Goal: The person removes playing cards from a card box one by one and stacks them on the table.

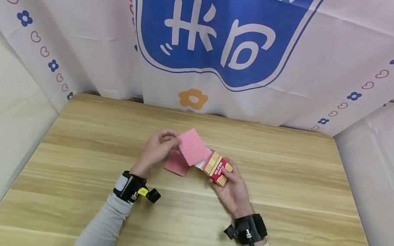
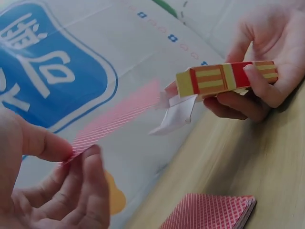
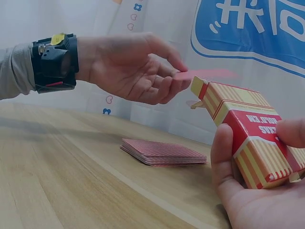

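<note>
Between thumb and fingers my left hand (image 1: 158, 148) pinches a red-patterned playing card (image 1: 193, 146) by its corner. The card is tilted, and its far end reaches close to the mouth of a card box (image 1: 217, 167). That box has red and yellow stripes, and its white flap (image 2: 176, 114) hangs loose at the end facing the card. My right hand (image 1: 234, 191) grips the box around its sides, above the table. Below the pinched card, a stack of playing cards (image 3: 164, 152) lies face down on the table, partly covered in the head view.
The wooden table (image 1: 85, 217) runs back to a white curtain (image 1: 91, 25) with a blue emblem. White fabric hangs at both sides. Each wrist carries a black strap (image 1: 250, 229) with a small camera.
</note>
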{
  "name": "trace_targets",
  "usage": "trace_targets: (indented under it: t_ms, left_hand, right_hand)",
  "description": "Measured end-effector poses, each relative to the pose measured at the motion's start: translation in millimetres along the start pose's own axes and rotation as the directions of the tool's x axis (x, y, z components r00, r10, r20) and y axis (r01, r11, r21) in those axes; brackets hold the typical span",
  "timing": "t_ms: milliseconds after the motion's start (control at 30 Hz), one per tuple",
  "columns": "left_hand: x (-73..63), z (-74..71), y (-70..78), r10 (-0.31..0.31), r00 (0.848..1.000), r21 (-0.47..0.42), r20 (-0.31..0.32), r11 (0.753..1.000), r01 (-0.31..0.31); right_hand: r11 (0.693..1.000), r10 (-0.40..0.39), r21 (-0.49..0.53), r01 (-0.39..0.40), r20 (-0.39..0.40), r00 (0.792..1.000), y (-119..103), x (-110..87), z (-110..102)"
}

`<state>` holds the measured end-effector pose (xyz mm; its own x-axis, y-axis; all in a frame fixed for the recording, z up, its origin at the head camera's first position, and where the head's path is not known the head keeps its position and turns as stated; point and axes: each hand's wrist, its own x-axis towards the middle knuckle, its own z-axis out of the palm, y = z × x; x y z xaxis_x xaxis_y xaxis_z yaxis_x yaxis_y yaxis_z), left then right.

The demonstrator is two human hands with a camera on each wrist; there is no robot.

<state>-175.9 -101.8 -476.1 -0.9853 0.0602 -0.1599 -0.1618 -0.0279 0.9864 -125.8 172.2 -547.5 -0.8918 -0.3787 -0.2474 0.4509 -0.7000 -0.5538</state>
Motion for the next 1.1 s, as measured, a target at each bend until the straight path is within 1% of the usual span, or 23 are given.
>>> trace_targets:
  t_ms: [133, 200, 267, 367, 433, 500, 567, 633, 733, 800, 933, 1100]
  left_hand:
    - [7.4, -6.2, -7.4, 0.037, 0.995, -0.017, -0.091, 0.999, -0.039]
    - [10.9, -9.3, -11.4, 0.044, 0.99, -0.024, -0.132, 0.999, -0.048]
    - [13.8, -12.4, -15.0, 0.044, 0.986, -0.016, -0.159, 0.999, -0.047]
    - [16.6, -16.1, -19.8, 0.017, 0.985, 0.011, -0.171, 1.0, -0.015]
    - [17.8, -17.9, -23.8, -0.002, 0.987, 0.045, -0.158, 0.999, 0.009]
    - [19.4, -19.0, -29.5, -0.012, 0.991, 0.101, -0.132, 0.995, 0.025]
    - [21.2, -19.7, -35.6, 0.008, 0.995, 0.183, -0.1, 0.983, 0.011]
    - [23.1, -20.1, -41.5, 0.054, 0.996, 0.278, -0.067, 0.96, -0.033]
    - [24.5, -20.4, -47.8, 0.13, 0.991, 0.387, -0.04, 0.916, -0.105]
    - [24.5, -20.0, -50.1, 0.161, 0.986, 0.423, -0.031, 0.896, -0.133]
    - [23.8, -17.3, -52.0, 0.17, 0.985, 0.465, -0.033, 0.875, -0.136]
    - [22.4, -12.0, -52.9, 0.161, 0.984, 0.504, -0.071, 0.857, -0.104]
  right_hand:
    - [1.0, 0.001, 0.002, -0.001, -0.008, 1.0, 0.1, 0.2, 0.3]
    - [1.0, 0.0, 0.002, 0.0, -0.01, 1.0, 0.2, 0.4, 0.3]
    - [1.0, -0.002, 0.0, 0.002, -0.01, 1.0, 0.2, 0.7, 0.2]
    - [1.0, -0.003, 0.0, 0.003, -0.009, 1.0, 0.1, 1.0, -0.2]
    - [1.0, -0.002, 0.002, 0.002, -0.006, 1.0, -0.1, 1.0, -0.5]
    - [1.0, -0.002, 0.008, 0.002, -0.003, 1.0, -0.3, 0.6, -0.5]
    - [1.0, -0.002, 0.012, 0.002, 0.001, 1.0, -0.6, 0.1, -0.1]
    - [1.0, -0.001, 0.016, 0.001, 0.01, 1.0, -0.6, -0.2, 0.3]
    - [1.0, 0.003, 0.024, -0.003, 0.023, 1.0, -0.6, -0.2, 0.3]
    - [1.0, 0.004, 0.029, -0.005, 0.029, 1.0, -0.6, 0.0, 0.0]
    - [0.999, 0.002, 0.037, -0.003, 0.023, 1.0, -1.2, -0.5, -0.6]
    - [0.999, 0.005, 0.041, -0.006, 0.019, 1.0, -2.4, -1.3, -1.2]
